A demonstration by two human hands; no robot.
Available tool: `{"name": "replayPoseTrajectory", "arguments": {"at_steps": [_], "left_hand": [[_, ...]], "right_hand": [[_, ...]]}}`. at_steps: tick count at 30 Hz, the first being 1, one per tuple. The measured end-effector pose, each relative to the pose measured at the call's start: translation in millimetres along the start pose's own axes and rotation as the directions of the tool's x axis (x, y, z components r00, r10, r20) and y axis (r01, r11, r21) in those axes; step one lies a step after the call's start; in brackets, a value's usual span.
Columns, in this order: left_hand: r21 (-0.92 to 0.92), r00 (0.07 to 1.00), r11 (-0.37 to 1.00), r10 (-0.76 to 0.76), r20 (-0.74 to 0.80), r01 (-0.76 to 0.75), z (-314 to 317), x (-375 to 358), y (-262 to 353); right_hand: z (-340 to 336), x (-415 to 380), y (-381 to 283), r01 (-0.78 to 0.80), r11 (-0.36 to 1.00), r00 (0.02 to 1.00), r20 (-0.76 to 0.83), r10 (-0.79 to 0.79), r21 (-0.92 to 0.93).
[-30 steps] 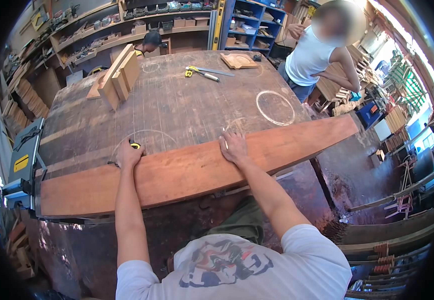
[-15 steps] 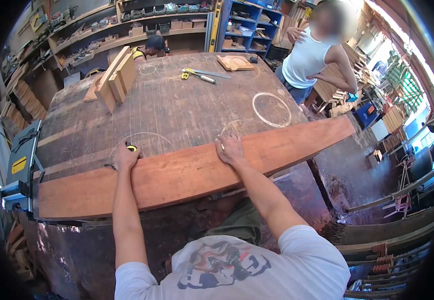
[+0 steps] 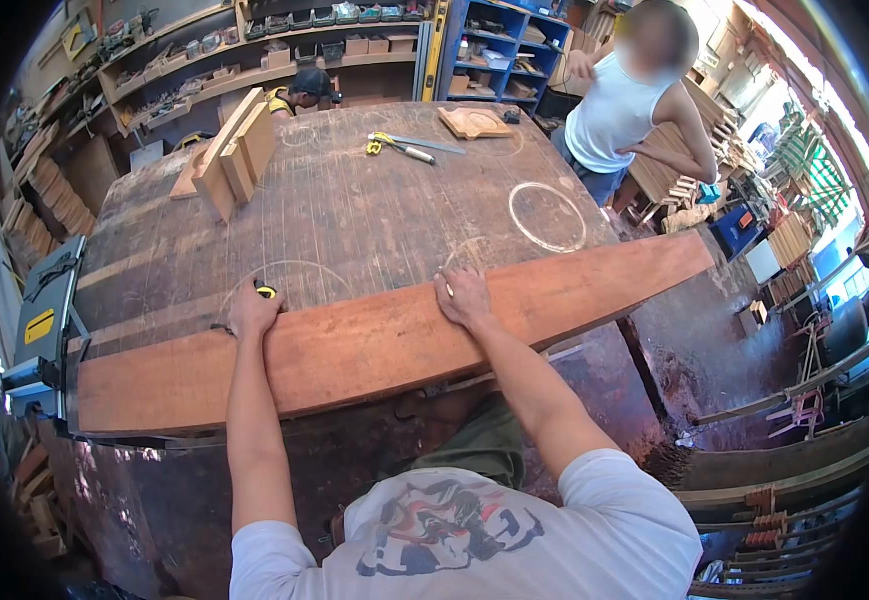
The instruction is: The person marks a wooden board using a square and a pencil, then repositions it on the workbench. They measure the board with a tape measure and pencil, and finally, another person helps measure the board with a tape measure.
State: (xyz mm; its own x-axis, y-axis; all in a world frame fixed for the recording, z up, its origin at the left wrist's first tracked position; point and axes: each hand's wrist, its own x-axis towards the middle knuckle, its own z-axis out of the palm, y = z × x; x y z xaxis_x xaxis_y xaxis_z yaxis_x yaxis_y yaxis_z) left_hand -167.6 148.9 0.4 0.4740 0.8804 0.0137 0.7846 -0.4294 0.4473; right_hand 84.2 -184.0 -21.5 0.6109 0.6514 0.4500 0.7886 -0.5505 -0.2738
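A long reddish-brown wooden plank (image 3: 385, 345) lies across the near edge of the worktable, its right end reaching past the corner. At the plank's far edge, my left hand (image 3: 252, 312) is closed around a black-and-yellow tape measure (image 3: 267, 292), mostly hidden by the fingers. A dark strap pokes out beside that wrist. Further right, my right hand (image 3: 465, 297) rests on the plank with its fingers curled over the far edge. A ring shows on one finger.
On the worktable (image 3: 385, 220) stand upright boards (image 3: 237, 155). Beyond lie a yellow-handled saw (image 3: 385, 142), a chisel-like tool (image 3: 420, 154) and a shaped wooden piece (image 3: 475, 122). A table saw (image 3: 50, 310) adjoins the left side. One person (image 3: 615, 125) stands at right; another (image 3: 305, 92) is behind the table.
Both my hands keep their places on the plank and tape measure. The view shifts very slightly. The standing person's raised hand has moved a little away from the chest.
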Motion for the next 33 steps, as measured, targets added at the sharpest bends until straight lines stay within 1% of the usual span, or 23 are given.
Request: {"name": "replayPoseTrajectory", "arguments": {"at_steps": [2,5,8,10,11,14,15,17,21,22,24,26,27,29,33], "left_hand": [[0.003,1.000,1.000,0.012,-0.013,-0.012,2.2,-1.3,-1.1],[-0.010,1.000,1.000,0.001,0.020,-0.001,-4.4,-3.4,2.9],[-0.013,0.999,0.999,0.034,-0.026,-0.034,8.3,5.1,-7.4],[-0.001,1.000,1.000,0.022,0.012,-0.022,-0.5,10.5,3.4],[0.015,0.999,1.000,0.006,0.044,-0.007,0.2,0.9,-0.3],[0.053,0.999,0.999,-0.006,0.045,0.004,-1.5,3.1,0.5],[0.059,0.998,0.998,-0.005,0.060,0.002,-6.5,0.0,3.7],[0.059,1.000,0.998,-0.002,0.030,0.000,-1.5,0.7,2.5],[0.040,1.000,0.999,0.013,0.004,-0.013,-1.1,-0.1,-0.3],[0.038,1.000,0.999,0.001,0.023,-0.002,-2.0,-2.8,1.9],[0.037,0.999,0.999,-0.023,0.044,0.021,-9.6,-3.7,6.5],[0.023,1.000,1.000,0.009,0.023,-0.009,-9.1,-3.5,5.0],[0.017,1.000,1.000,0.023,0.010,-0.023,-7.6,-3.8,2.8],[0.009,1.000,1.000,0.004,0.007,-0.004,-7.4,-4.3,2.4],[0.018,1.000,1.000,-0.010,0.013,0.009,-5.7,-1.5,-0.2]], "right_hand": [[5.1,-2.4,2.7,-0.003,1.000,1.000,-0.004,0.003,-0.014],[1.6,-1.4,0.2,0.007,1.000,1.000,-0.014,-0.007,-0.008],[3.1,-1.9,1.0,0.000,1.000,1.000,-0.029,0.000,-0.015],[5.7,7.5,6.4,-0.002,0.999,1.000,0.000,0.002,-0.033],[9.2,-3.7,5.8,-0.007,0.999,0.999,0.031,0.008,-0.037],[1.6,-0.3,2.6,0.070,0.996,0.993,-0.095,-0.065,0.048],[1.6,0.4,4.0,0.045,0.998,0.997,-0.069,-0.042,0.039],[6.6,0.6,5.5,-0.003,1.000,1.000,0.001,0.003,0.025],[-5.2,1.4,-1.5,-0.013,1.000,0.997,0.075,0.014,-0.013],[-5.4,1.3,-1.2,-0.019,1.000,0.996,0.086,0.020,-0.011],[-2.0,6.1,-0.7,-0.029,1.000,0.997,0.078,0.029,-0.001],[0.9,1.4,0.5,-0.041,0.999,0.998,0.053,0.040,0.012],[-0.6,1.2,-1.3,-0.055,0.998,0.996,0.075,0.054,0.008],[-7.4,3.1,-6.2,-0.080,0.997,0.990,0.118,0.080,-0.003],[2.4,1.3,0.4,-0.041,0.999,0.997,0.059,0.041,0.009]]}}
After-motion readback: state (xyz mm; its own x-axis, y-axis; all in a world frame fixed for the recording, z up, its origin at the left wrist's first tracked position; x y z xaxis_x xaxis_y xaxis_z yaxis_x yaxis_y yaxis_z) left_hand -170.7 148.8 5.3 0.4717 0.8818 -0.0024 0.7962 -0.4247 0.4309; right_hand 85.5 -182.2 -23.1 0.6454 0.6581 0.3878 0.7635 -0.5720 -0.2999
